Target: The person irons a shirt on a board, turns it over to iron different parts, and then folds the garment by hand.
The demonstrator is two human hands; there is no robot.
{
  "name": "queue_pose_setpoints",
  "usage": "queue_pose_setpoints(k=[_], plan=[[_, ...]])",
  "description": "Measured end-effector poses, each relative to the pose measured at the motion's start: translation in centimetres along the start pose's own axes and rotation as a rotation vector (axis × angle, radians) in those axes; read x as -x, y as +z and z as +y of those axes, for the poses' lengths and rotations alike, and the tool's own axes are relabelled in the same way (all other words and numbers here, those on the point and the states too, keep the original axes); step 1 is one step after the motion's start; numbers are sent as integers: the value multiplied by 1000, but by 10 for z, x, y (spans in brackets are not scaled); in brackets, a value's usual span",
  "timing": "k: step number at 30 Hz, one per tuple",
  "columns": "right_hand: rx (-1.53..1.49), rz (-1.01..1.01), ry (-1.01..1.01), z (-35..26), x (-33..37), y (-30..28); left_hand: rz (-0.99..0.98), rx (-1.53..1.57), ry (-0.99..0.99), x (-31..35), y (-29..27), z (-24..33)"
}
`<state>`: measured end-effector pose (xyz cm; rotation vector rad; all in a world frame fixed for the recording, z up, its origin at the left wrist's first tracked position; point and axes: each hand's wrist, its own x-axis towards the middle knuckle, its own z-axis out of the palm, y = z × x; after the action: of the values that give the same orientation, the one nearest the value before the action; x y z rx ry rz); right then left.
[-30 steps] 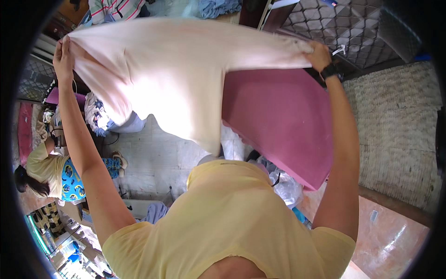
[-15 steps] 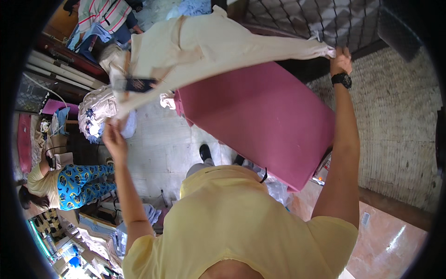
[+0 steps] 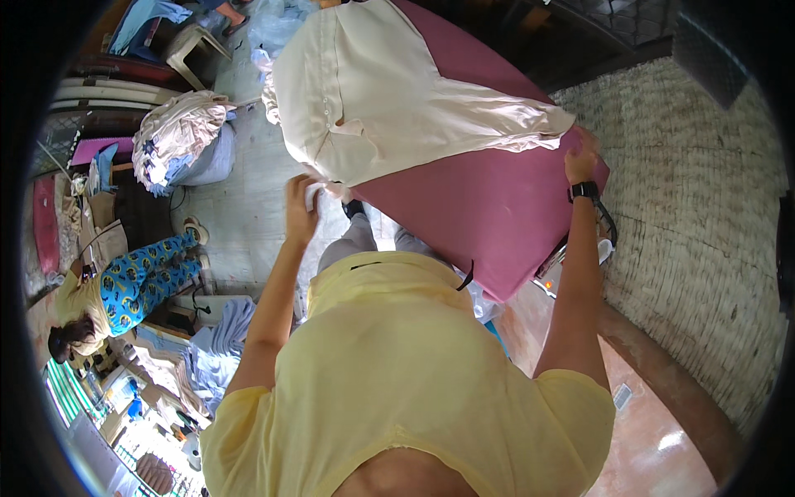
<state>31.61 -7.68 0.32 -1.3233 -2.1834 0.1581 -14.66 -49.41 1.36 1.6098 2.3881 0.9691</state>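
A cream button-up shirt (image 3: pixel 373 91) lies spread over the far part of a maroon padded table (image 3: pixel 464 195), one sleeve stretched toward the right. At the near left corner of the shirt, my left hand (image 3: pixel 301 211) is closed on a bit of its pale fabric, just off the table's left edge. My right hand (image 3: pixel 583 157), below a black wristwatch, is closed at the sleeve's end by the table's right edge; its fingertips are partly hidden. A small row of buttons runs along the shirt's front.
On the left, a heap of cream garments (image 3: pixel 178 132) rests on a pale bundle. Beyond it stands a plastic stool (image 3: pixel 195 54). Another person in blue patterned trousers (image 3: pixel 145 282) is at the left. Folded cloth (image 3: pixel 219 348) is stacked at lower left. A ribbed mat (image 3: pixel 687 207) lies right.
The shirt has come down from the air onto the table. My left hand has moved right, toward my body; my right hand has dropped nearer. The stack of garments is unmoved.
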Motion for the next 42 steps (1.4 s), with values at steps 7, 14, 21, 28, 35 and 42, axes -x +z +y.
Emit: queue_pose_setpoints(k=[7,14,21,28,35,42], plan=[[-197,-235,852,-35,-10,30,-149,289,-122,-39,93,75],[-625,-37,882,-51,2,10,-340,365,-312,-37,82,85],[-394,190,790,7,42,22,-308,413,-184,-11,90,88],[-67,22,748,-85,66,17,-171,94,-1,-15,78,100],[-846,-75,980,-164,70,52,-280,36,198,-32,53,92],[-436,65,980,-177,114,47,-545,110,490,-84,67,62]])
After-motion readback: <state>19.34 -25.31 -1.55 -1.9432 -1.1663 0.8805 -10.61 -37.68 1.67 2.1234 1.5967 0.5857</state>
